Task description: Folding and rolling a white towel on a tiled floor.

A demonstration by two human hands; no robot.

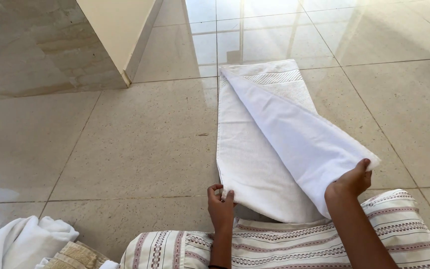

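Mid-fold on white towel [255, 149], laid lengthwise on tiled floor [125, 144] ahead of knees. Left hand [221, 206] pinching near-left corner flat against floor. Right hand [355, 179] pinching lifted corner of upper layer, raised off to right. Probably needs edges lined up. Heap of cloths [31, 244] lower left.

A long white towel [255, 149] lies lengthwise on the tiled floor, running from near to far. Its right layer is lifted, folded diagonally over the rest. A ribbed band crosses its far end.
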